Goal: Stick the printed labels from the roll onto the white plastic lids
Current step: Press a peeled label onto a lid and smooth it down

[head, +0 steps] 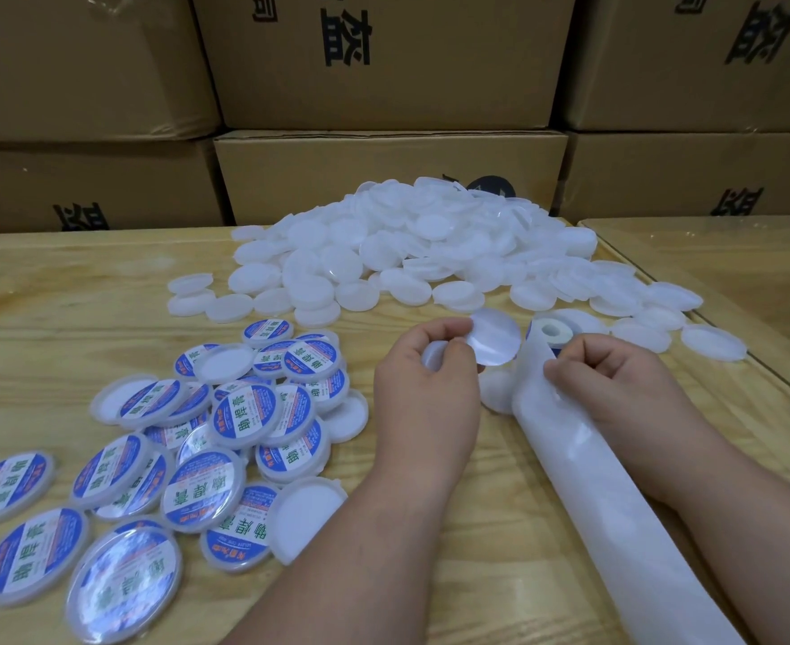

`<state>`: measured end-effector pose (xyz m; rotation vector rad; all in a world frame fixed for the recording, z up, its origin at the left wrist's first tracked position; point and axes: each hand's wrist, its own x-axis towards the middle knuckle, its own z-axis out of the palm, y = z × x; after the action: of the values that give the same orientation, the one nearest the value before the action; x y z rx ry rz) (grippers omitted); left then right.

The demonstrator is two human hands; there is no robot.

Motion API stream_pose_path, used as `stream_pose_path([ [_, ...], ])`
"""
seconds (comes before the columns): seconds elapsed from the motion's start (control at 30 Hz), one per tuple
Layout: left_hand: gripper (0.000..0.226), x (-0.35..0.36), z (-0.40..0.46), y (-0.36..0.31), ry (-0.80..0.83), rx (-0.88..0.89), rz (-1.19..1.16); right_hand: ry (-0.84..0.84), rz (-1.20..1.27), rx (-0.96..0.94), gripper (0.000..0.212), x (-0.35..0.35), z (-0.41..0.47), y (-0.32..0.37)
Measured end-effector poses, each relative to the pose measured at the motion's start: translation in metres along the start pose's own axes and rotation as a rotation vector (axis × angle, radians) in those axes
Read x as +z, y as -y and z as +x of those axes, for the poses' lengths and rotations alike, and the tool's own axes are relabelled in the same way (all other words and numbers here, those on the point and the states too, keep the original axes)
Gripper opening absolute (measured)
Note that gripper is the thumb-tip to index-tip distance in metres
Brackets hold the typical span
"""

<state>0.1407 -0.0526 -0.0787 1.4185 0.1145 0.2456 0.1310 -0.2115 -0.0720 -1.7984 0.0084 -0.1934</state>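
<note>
Left hand (425, 365) is curled around a white lid (432, 355), mostly hidden in the fingers, and pinches a round label (495, 336) at its edge; the label shows its pale back side to the camera, probably freshly peeled and held up so the sticky face stays off everything until it is lined up. Right hand (616, 379) is clenched on the loose backing strip (584, 453), fingers pinching the paper just near of the label roll (555, 331), likely keeping tension so the next label lifts cleanly. The roll stands on the tabletop (58, 290) just far of the right hand, close to both hands for short reaches. The spent backing trails toward the near right edge, out of the work zone. The pile of blank lids (411, 253) sits far centre, within reach as supply. Finished labelled lids (207, 439) are heaped on the near left, on the left hand's side, so done pieces can be dropped off without crossing the roll; a few lie face down. Cardboard boxes (384, 62) are stacked behind the tabletop. Step judged: label off the roll, not yet pressed onto the lid. Risk: label folding or sticking crooked.
</note>
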Motion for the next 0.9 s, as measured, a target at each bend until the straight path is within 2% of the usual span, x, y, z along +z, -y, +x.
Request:
stream_pose_path([
  [0.17, 0.023, 0.002, 0.0, 0.0, 0.051, -0.007, 0.024, -0.027, 0.19, 0.049, 0.048, 0.002, 0.0, 0.001],
  [0.53, 0.026, 0.003, 0.001, 0.003, 0.105, -0.02, 0.08, -0.073, 0.011, -0.07, 0.026, 0.0, 0.004, -0.008],
  [0.67, 0.026, 0.003, 0.001, 0.004, 0.097, -0.024, 0.072, -0.121, 0.061, -0.139, 0.018, 0.002, 0.003, -0.007],
  [0.8, 0.025, 0.003, 0.0, 0.003, 0.095, -0.032, 0.066, -0.211, -0.023, -0.217, 0.04, 0.004, 0.005, -0.009],
  [0.9, 0.025, 0.002, 0.0, 0.002, 0.099, -0.032, 0.063, -0.194, -0.06, -0.312, 0.05, 0.004, 0.005, -0.009],
])
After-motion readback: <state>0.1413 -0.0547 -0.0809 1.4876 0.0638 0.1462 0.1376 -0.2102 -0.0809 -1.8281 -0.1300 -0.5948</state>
